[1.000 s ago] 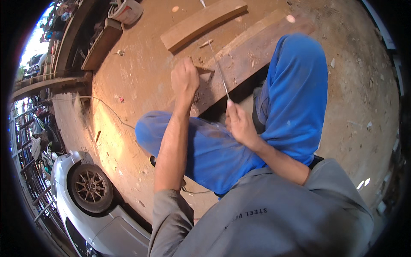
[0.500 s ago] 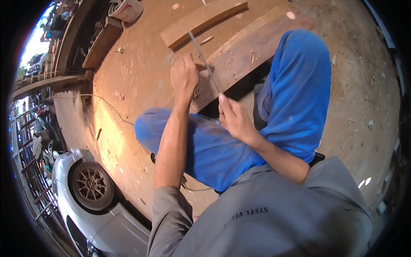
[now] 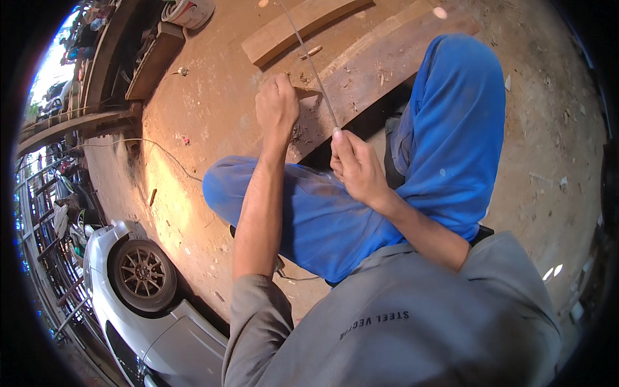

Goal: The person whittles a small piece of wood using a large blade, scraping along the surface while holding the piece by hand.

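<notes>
My right hand (image 3: 358, 166) is closed around the handle of a long, thin grey file (image 3: 311, 63), thumb on top. The file points away and slightly left, passing just right of my left hand. My left hand (image 3: 278, 106) is a closed fist around a small piece of wood (image 3: 308, 93); one end sticks out to the right by the file. Its rest is hidden in my fingers. Under both lies a wide brown plank (image 3: 361, 91), strewn with shavings, running from near my left knee to the far right.
Beyond the plank lies a curved wooden piece (image 3: 303, 29), with a small wood stick (image 3: 311, 53) nearby. My blue-trousered legs flank the work. A silver car (image 3: 174, 348) stands at lower left, a cable (image 3: 161, 153) crosses the floor, and a white bucket (image 3: 188, 13) stands far left.
My right hand has moved slightly away and right, and the file reaches farther forward past my left hand. My left hand has shifted only slightly.
</notes>
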`<state>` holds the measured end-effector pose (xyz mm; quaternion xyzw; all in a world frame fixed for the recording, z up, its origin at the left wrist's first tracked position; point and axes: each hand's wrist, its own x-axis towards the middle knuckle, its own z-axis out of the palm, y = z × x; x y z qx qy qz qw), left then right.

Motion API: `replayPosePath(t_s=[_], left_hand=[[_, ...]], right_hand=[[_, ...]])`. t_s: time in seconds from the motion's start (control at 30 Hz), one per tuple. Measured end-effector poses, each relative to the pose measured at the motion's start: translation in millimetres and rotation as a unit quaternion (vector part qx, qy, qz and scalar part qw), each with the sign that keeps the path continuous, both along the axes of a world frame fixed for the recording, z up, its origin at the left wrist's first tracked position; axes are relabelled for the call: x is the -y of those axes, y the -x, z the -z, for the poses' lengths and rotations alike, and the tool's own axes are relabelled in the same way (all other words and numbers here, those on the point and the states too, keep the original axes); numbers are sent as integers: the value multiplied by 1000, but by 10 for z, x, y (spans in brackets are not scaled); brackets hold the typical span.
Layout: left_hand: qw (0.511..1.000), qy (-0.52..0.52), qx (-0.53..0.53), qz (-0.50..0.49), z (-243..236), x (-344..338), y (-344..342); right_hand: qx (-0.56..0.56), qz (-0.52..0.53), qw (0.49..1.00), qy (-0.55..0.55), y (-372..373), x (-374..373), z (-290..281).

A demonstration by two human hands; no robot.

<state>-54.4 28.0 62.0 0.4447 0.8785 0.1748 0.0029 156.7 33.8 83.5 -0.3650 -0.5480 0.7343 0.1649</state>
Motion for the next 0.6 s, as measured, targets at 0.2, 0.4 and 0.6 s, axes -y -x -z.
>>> replayPosePath(t_s=[0.2, 0.4, 0.6], left_hand=[[999, -8, 35, -35, 87, -52, 38], [999, 49, 15, -17, 3, -23, 29], [1000, -13, -17, -1, 107, 17, 59]], right_hand=[[55, 2, 991, -120, -29, 107, 327], [-47, 29, 989, -135, -11, 58, 38], [-13, 4, 998, -63, -15, 70, 142]])
